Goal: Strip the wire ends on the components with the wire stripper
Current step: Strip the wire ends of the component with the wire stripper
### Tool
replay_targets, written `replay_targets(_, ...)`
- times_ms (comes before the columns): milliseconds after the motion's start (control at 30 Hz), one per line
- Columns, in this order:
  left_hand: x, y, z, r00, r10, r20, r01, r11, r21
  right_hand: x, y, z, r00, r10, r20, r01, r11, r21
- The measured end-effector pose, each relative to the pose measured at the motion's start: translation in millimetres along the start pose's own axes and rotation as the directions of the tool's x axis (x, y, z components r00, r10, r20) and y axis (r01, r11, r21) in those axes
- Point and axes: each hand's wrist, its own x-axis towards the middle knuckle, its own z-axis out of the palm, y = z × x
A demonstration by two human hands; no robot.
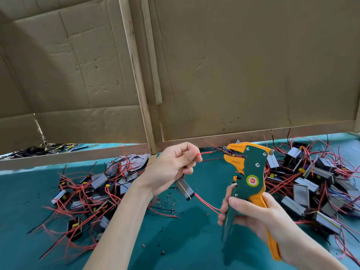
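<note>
Pinching red wire [206, 152] w/ left hand [171, 168], right hand [253, 217] gripping wire stripper [248, 168] handles; feed step, next prob needs tip aligned into jaws.

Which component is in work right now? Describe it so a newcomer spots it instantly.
Start at the teal cloth-covered table, in the gap between the left heap and right heap of red-wired components. Just under the left hand, which pinches a thin red wire, is one silver-and-black rectangular component. Unlike its neighbours, it is alone, outside either heap.
</note>
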Motion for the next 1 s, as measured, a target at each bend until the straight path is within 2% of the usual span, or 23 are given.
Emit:
replay_targets(267, -2, 4, 8, 0.999, 0.026, 0.024, -0.03, 0.983, 0.183, 0, 3, -1, 0.996, 0.075, 0.05, -0.074, 0.997, -0.033)
replay_targets(733, -5, 7, 8, 1.0, 0.004, 0.025, -0.011, 0.964, 0.265, -3, 1, 0, 0.994, 0.096, 0.054, -0.091, 0.993, -0.08)
replay_targets(900, -6, 8, 1, 0.997, -0.03, 0.067, 0.006, 0.944, 0.331, -7, 0, 9, 0.992, 0.127, -0.016, -0.128, 0.98, -0.151)
replay_targets(1000, -7, 6, -5, 0.993, -0.073, 0.097, 0.037, 0.941, 0.337, -8, 9, 17, 0.978, 0.14, -0.156, -0.166, 0.971, -0.171)
